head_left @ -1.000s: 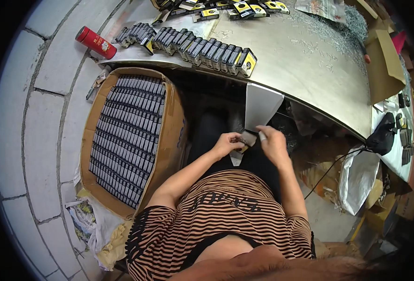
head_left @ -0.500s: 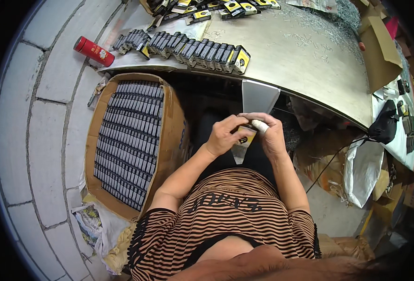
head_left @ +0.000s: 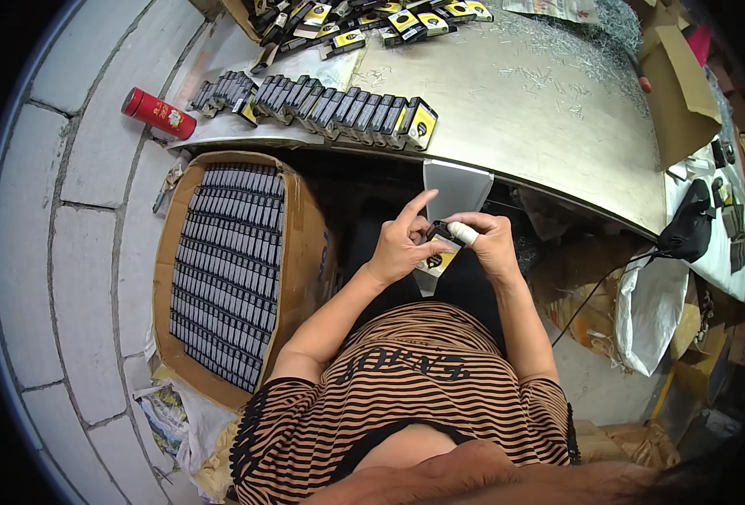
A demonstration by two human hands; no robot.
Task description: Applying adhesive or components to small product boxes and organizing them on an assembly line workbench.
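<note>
My left hand [head_left: 400, 251] grips a small black, yellow and white carton [head_left: 437, 263] above my lap, its thumb across the front and its index finger stretched up and away. At the carton's dark top end, my right hand [head_left: 494, 246] pinches with thumb and bent fingers; white tape [head_left: 462, 233] wraps one of them. The carton stands slightly tilted between both hands. What exactly the right fingertips grip at the top edge is partly hidden. Just beyond the hands, a grey metal panel [head_left: 457, 187] slopes down from the table edge.
A cardboard box [head_left: 303, 252] packed with rows of dark cartons stands at my left. A row of upright cartons [head_left: 339, 114] lines the near edge of the metal table [head_left: 507, 109]; a loose carton pile [head_left: 406, 23] lies behind. A red cylinder [head_left: 159, 114] lies at the left; small clear pieces are scattered rightward.
My left index finger has lifted off the carton and now points up. The right fingers have drawn back, baring the carton's dark top end. The whole view has shifted slightly.
</note>
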